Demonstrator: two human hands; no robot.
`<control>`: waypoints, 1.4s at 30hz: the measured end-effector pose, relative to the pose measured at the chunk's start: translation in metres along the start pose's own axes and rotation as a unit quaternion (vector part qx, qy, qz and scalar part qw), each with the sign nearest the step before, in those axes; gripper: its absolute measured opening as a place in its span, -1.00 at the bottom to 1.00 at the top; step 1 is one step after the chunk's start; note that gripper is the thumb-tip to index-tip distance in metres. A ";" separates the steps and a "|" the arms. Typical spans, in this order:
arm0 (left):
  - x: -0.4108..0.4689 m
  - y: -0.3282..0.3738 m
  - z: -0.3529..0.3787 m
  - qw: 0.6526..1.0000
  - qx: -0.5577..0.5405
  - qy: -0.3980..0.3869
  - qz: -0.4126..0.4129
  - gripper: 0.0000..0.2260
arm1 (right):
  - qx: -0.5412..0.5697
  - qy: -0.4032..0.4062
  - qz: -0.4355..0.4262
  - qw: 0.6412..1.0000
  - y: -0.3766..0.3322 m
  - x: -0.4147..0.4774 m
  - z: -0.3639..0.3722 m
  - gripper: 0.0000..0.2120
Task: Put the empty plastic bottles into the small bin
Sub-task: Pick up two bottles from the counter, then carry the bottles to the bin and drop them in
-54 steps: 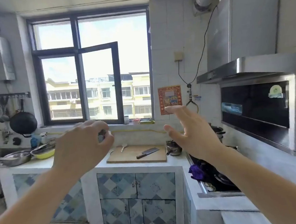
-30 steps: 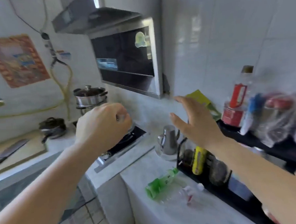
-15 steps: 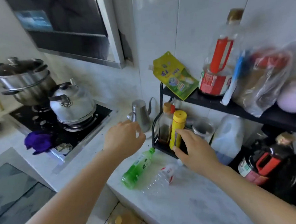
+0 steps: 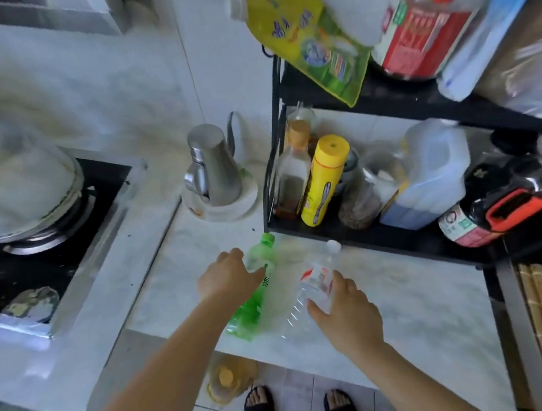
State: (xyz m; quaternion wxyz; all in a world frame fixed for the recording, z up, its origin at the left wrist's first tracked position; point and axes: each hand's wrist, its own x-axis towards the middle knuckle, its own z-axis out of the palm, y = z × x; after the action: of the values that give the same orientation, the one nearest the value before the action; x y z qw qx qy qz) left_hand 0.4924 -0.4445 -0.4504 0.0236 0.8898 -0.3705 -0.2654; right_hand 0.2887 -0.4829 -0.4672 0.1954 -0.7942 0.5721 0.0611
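Note:
A green plastic bottle (image 4: 250, 306) lies on the white marble counter (image 4: 424, 310), cap pointing toward the wall. My left hand (image 4: 227, 280) rests on its upper half with the fingers curled over it. Just to its right lies a clear plastic bottle (image 4: 295, 312) with a white cap and a red label. My right hand (image 4: 346, 312) wraps its middle, thumb on the near side and fingers over the label. Both bottles still touch the counter. No bin is in view.
A black two-tier rack (image 4: 355, 236) full of condiment bottles stands right behind the bottles. A steel pot on a saucer (image 4: 216, 174) sits to the left, and beyond it a gas stove (image 4: 42, 253) with a kettle. An oil jug (image 4: 227, 380) stands on the floor by my feet.
My view swung from the window to this counter and tilted down. Both hands dropped from mid-air onto the two lying bottles, left on the green one, right on the clear one.

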 end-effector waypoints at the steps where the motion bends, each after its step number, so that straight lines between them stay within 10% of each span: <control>1: 0.004 -0.002 0.006 1.000 0.004 -0.015 -0.006 -0.40 | 0.008 0.000 0.024 1.000 -0.005 0.002 0.006 -0.25; 12: 0.015 -0.017 0.040 0.998 -0.036 -0.061 0.003 -0.43 | 0.135 -0.020 0.165 0.977 -0.028 0.002 0.034 -0.10; 25: -0.082 -0.078 -0.017 0.971 -0.171 0.126 -0.113 -0.41 | 0.128 0.008 -0.090 0.988 -0.055 -0.043 -0.018 -0.16; 32: -0.199 -0.136 -0.037 0.872 -0.253 0.315 -0.276 -0.49 | 0.107 -0.007 -0.339 0.935 -0.120 -0.077 -0.044 -0.16; 42: -0.444 -0.249 -0.006 0.681 -0.269 0.478 -0.485 -0.52 | 0.084 -0.118 -0.624 0.768 -0.248 -0.251 -0.015 -0.17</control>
State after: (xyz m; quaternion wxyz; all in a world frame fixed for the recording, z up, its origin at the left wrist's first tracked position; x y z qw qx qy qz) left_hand 0.3975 0.0334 -0.3024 0.3033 0.9063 0.2622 0.1336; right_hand 0.4334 -0.1998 -0.3133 0.3223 -0.9432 -0.0744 -0.0296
